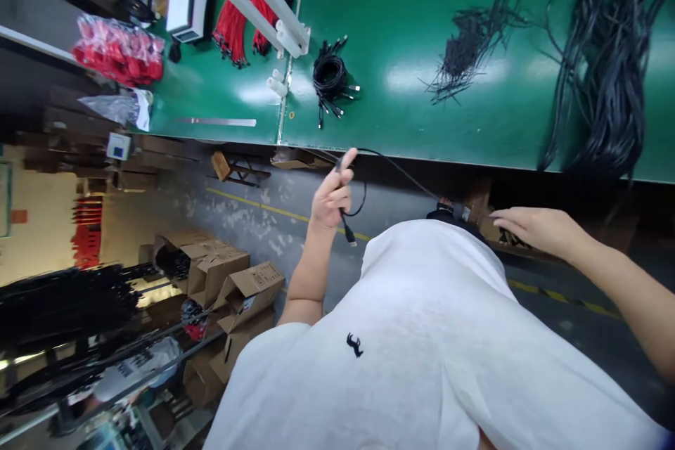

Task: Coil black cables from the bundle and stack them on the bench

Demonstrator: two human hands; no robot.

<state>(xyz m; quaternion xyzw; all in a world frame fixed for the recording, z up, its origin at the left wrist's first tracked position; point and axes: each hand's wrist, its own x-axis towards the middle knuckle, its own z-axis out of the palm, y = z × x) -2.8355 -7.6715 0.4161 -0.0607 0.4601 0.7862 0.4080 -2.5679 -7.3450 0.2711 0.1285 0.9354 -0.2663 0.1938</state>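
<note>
Looks like cable wrangling rn: left hand has fingers curled round a black USB cable near mid-frame, right hand stretched out at right, can't tell if gripping, next move probably calls for controlling slack.

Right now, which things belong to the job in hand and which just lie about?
Likely job:
black cable in the left hand
coiled black cable bundle
thin black strips
heap of long black cables

Apparently lying about:
red cable bundles
flat silver strip
brown cardboard boxes
</note>
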